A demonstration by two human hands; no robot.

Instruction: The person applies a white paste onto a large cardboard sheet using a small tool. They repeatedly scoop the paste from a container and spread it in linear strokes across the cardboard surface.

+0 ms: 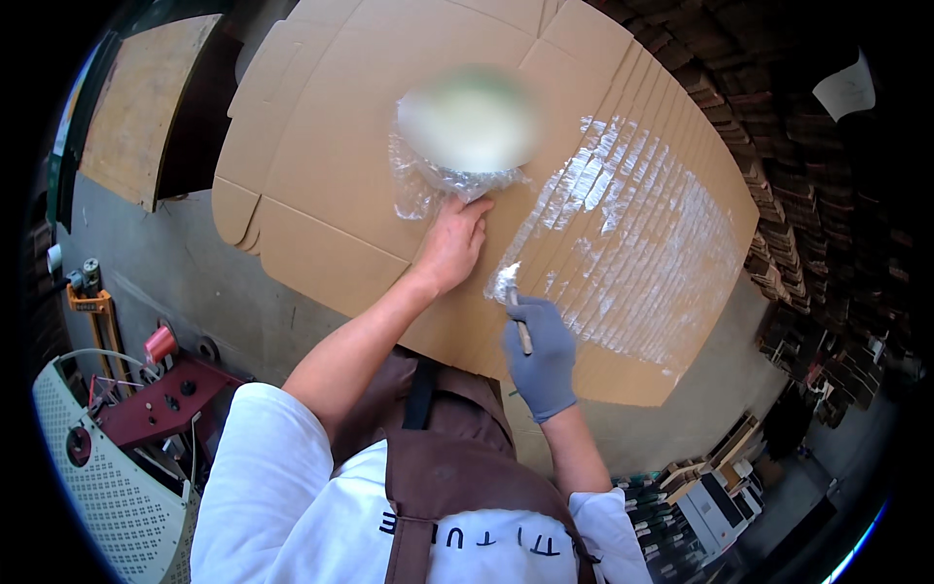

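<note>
A large flat sheet of brown cardboard [341,156] lies in front of me, its right part smeared with white glue [632,224]. My right hand [542,355], in a grey glove, grips a small brush [516,311] whose bristles rest on the cardboard at the near end of the glue streaks. My bare left hand [452,243] lies flat on the cardboard, fingertips at the edge of a clear plastic bag [428,180] that holds a pale round container [472,122].
A wooden board [136,107] leans at the upper left. Stacks of dark brown pieces [808,195] fill the right side. A red machine [156,399] and a white perforated panel [107,487] stand at the lower left. Grey floor [195,282] lies below.
</note>
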